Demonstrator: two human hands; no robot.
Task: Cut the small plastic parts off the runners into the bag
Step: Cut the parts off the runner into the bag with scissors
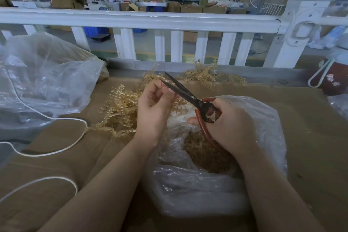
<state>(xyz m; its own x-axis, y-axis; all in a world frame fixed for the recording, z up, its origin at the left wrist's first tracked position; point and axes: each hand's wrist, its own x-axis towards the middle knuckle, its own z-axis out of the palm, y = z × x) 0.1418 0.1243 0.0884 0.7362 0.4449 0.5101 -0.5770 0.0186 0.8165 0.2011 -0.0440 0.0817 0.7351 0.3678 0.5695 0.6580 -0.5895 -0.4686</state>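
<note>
A brown table is sitting by a white railing. The left hand is pinching a runner over the bag; the right hand is gripping open scissors. More runners are lying beside.
</note>
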